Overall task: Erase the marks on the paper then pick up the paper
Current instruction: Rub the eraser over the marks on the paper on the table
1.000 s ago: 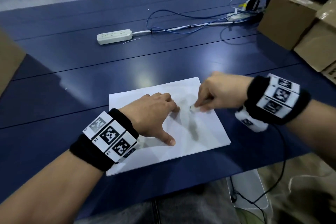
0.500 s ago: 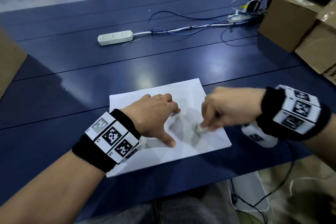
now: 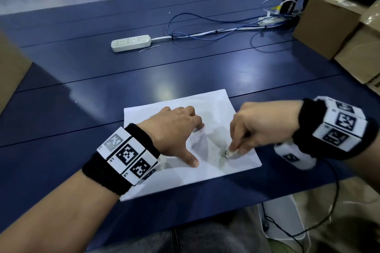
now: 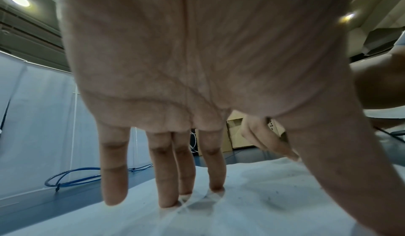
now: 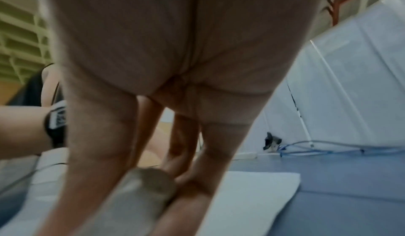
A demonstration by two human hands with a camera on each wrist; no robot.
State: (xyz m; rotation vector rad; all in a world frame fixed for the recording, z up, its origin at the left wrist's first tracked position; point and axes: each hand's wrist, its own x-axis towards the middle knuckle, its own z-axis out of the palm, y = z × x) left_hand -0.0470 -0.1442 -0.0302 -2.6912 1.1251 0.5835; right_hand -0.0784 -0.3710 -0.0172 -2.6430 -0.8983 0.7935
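A white sheet of paper (image 3: 213, 107) lies on the blue table (image 3: 185, 72) near its front edge. My left hand (image 3: 174, 129) rests flat on the sheet, straight fingers and spread thumb pressing it down; the left wrist view shows those fingertips (image 4: 168, 203) on the paper (image 4: 263, 205). My right hand (image 3: 257, 129) pinches a small white eraser (image 3: 231, 153) with its tip on the paper's lower right part. In the right wrist view the eraser (image 5: 140, 191) sits between thumb and fingers over the sheet (image 5: 252, 193). Faint grey smudges and dark crumbs (image 3: 213, 150) lie between the hands.
A white power strip (image 3: 130, 43) with white and blue cables (image 3: 205, 33) lies across the far table. Cardboard boxes (image 3: 329, 22) stand at the right edge, another box (image 3: 10, 63) at the left. A black cable (image 3: 329, 201) hangs below my right wrist.
My right hand has slid the eraser from the middle of the sheet toward its lower right part. The left hand has stayed pressed on the paper.
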